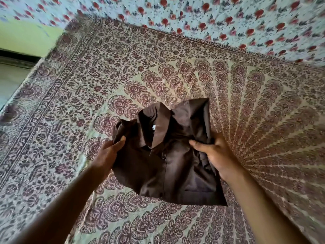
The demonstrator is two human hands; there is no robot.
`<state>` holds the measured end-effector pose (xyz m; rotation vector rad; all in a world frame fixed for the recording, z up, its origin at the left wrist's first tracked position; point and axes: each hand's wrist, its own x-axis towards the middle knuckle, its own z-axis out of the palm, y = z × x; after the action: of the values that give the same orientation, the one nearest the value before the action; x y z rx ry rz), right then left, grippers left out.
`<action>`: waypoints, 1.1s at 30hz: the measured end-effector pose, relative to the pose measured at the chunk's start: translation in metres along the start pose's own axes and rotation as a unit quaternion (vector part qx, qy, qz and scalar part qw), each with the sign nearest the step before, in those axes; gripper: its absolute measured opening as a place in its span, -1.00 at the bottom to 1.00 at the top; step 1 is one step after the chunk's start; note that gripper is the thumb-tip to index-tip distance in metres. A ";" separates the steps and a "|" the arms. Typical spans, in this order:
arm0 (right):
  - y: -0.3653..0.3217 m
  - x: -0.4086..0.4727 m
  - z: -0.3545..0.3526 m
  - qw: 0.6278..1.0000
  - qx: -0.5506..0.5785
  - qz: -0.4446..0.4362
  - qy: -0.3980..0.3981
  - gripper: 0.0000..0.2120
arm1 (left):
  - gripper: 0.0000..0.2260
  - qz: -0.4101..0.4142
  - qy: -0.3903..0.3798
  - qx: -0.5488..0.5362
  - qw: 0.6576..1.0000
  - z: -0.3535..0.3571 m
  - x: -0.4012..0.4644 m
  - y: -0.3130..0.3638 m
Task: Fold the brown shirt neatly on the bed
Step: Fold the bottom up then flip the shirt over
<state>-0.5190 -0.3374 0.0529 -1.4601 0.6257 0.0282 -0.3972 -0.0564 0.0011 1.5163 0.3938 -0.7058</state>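
While both hands hold it, the folded brown shirt [168,155] sits at the centre of view, over the paisley bedspread [73,95]; whether its lower edge touches the cloth cannot be told. At nine o'clock of the shirt, the left hand [107,154] pinches the garment's edge, thumb on top and the other fingers hidden beneath. At three o'clock, the right hand [216,157] grips the opposite side, thumb laid across the front, remaining fingers tucked under the fabric. The collar [158,124] points toward twelve o'clock, with a small white label [154,127] showing inside it and a dark button [163,157] on the placket below. Beyond the bedspread, from twelve to two o'clock, lies a white sheet with red flowers [228,20].
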 end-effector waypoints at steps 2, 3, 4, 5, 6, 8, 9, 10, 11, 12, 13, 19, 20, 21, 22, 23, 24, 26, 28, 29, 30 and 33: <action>0.008 -0.015 0.019 1.000 0.013 -0.010 0.011 -0.44 | -0.80 0.031 0.024 0.048 0.998 -0.021 -0.009 -0.012; 0.011 -0.023 0.029 1.000 0.020 -0.014 0.015 -0.53 | -0.81 0.046 0.036 0.069 0.996 -0.030 -0.015 -0.017; 0.015 -0.029 0.037 0.999 0.023 -0.016 0.015 -0.57 | -0.81 0.060 0.052 0.095 0.992 -0.039 -0.019 -0.021; 0.019 -0.038 0.048 0.999 0.020 -0.019 0.016 -0.59 | -0.78 0.076 0.073 0.119 0.987 -0.052 -0.025 -0.024; 0.023 -0.046 0.057 1.000 0.017 -0.020 0.017 -0.59 | -0.76 0.091 0.092 0.145 0.981 -0.063 -0.034 -0.024; 0.025 -0.065 0.075 0.999 0.008 -0.020 0.024 -0.64 | -0.64 0.114 0.141 0.158 0.971 -0.084 -0.051 -0.024; 0.028 -0.072 0.082 0.999 0.003 -0.018 0.028 -0.71 | -0.56 0.108 0.166 0.155 0.968 -0.094 -0.057 -0.025; 0.029 -0.080 0.092 0.999 0.002 -0.016 0.028 -0.76 | -0.58 0.115 0.191 0.151 0.963 -0.103 -0.070 -0.024; 0.031 -0.086 0.101 1.000 0.003 -0.011 0.028 -0.79 | -0.65 0.124 0.213 0.160 0.956 -0.116 -0.079 -0.026; 0.032 -0.092 0.111 1.000 0.004 -0.005 0.028 -0.80 | -0.71 0.136 0.234 0.167 0.948 -0.127 -0.086 -0.026; 0.033 -0.098 0.121 1.000 0.005 0.002 0.030 -0.81 | -0.74 0.151 0.248 0.173 0.941 -0.139 -0.091 -0.030; 0.065 -0.117 0.199 0.996 0.065 0.054 0.025 -0.49 | -0.82 0.239 0.278 0.302 0.880 -0.223 -0.107 -0.037; 0.074 -0.119 0.215 0.995 0.069 0.067 0.032 -0.41 | -0.82 0.240 0.266 0.324 0.876 -0.241 -0.110 -0.035; 0.084 -0.119 0.230 0.994 0.074 0.076 0.039 -0.41 | -0.81 0.239 0.254 0.345 0.871 -0.260 -0.109 -0.036; 0.091 -0.120 0.248 0.992 0.082 0.085 0.048 -0.52 | -0.80 0.229 0.248 0.355 0.872 -0.282 -0.106 -0.036; 0.097 -0.121 0.266 0.989 0.090 0.098 0.056 -0.65 | -0.79 0.220 0.250 0.365 0.870 -0.302 -0.105 -0.034; 0.101 -0.124 0.281 0.988 0.090 0.110 0.058 -0.74 | -0.78 0.216 0.252 0.370 0.867 -0.317 -0.103 -0.032; 0.115 -0.126 0.319 0.987 0.092 0.119 0.058 -0.78 | -0.77 0.220 0.248 0.392 0.858 -0.354 -0.099 -0.024; 0.125 -0.125 0.357 0.984 0.103 0.133 0.059 -0.81 | -0.77 0.238 0.260 0.389 0.851 -0.385 -0.095 -0.012; 0.128 -0.123 0.370 0.983 0.104 0.139 0.063 -0.82 | -0.78 0.245 0.266 0.381 0.851 -0.397 -0.089 -0.010; 0.132 -0.119 0.386 0.980 0.107 0.148 0.073 -0.82 | -0.78 0.246 0.264 0.371 0.856 -0.412 -0.077 -0.011; 0.146 -0.111 0.422 0.978 0.064 0.157 0.122 -0.84 | -0.76 0.200 0.231 0.316 0.898 -0.445 -0.042 -0.022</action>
<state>-0.5098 0.1126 -0.0422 -1.2373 1.0364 0.0544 -0.3583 0.3893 -0.0097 2.3133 0.1885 -0.1256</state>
